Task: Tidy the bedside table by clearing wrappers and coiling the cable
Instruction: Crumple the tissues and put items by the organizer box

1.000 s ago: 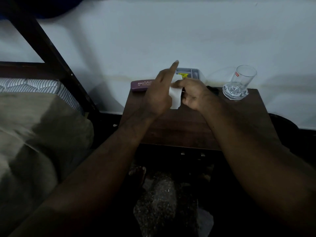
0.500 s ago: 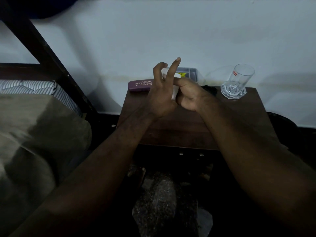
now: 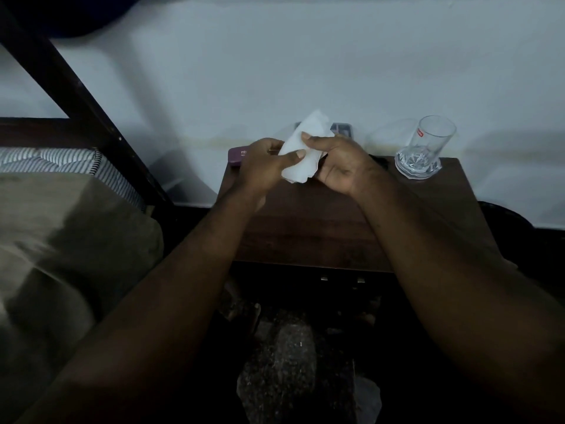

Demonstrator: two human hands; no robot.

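A white crumpled wrapper (image 3: 307, 148) is held above the back of the dark wooden bedside table (image 3: 305, 228). My left hand (image 3: 263, 166) pinches its lower left side with thumb and fingers. My right hand (image 3: 339, 163) grips its right side, thumb on top. The wrapper sticks up between both hands, tilted to the right. A dark object (image 3: 380, 162) lies on the table behind my right wrist, mostly hidden; I cannot tell whether it is the cable.
A maroon spectacle case (image 3: 237, 155) lies at the table's back left. A grey box (image 3: 342, 129) stands against the wall behind my hands. A clear drinking glass (image 3: 426, 148) stands at the back right corner. A bed with a brown pillow (image 3: 61, 240) is to the left.
My left fingers, raised and spread before, have closed onto the wrapper. The wrapper, mostly hidden between the hands half a second ago, now shows stretched out and tilted.
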